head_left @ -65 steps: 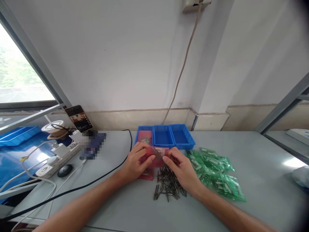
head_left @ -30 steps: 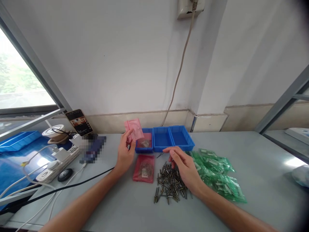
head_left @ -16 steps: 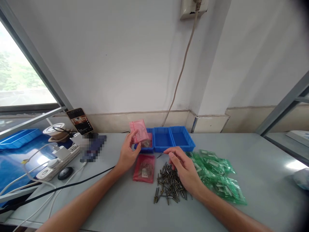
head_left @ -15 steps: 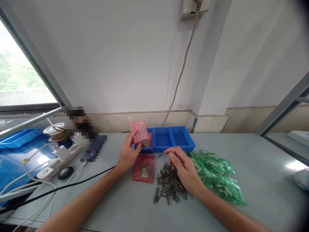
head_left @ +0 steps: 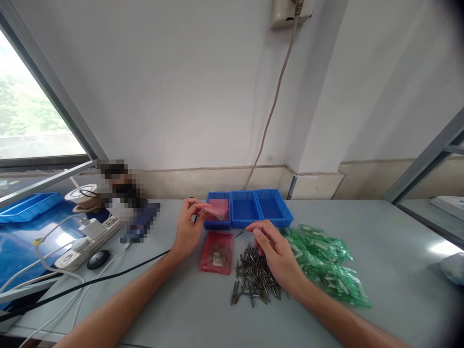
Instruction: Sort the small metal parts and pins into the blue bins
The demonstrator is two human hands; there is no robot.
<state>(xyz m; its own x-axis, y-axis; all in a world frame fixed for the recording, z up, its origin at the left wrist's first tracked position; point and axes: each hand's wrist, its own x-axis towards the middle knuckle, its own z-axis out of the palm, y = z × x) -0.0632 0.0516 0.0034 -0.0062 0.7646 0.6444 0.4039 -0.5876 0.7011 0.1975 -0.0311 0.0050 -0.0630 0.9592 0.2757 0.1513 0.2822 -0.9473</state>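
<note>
My left hand pinches the edge of a pink plastic bag, tilted nearly flat over the left blue bin. More pink plastic shows inside that bin. My right hand holds a thin metal rivet between thumb and fingertips, its tip pointing left. Just below lies a loose pile of rivets, partly covered by the right hand. A second pink bag, with small metal parts inside, rests flat on the table in front of the left bin.
Two more blue bins, a middle one and a right one, adjoin the left bin. Green bags of parts lie to the right. At left are a power strip, a black mouse and a black cable.
The pink bag in my left hand has tipped from upright to nearly flat and dropped lower over the left bin. My left hand has shifted slightly left; the right hand stays put.
</note>
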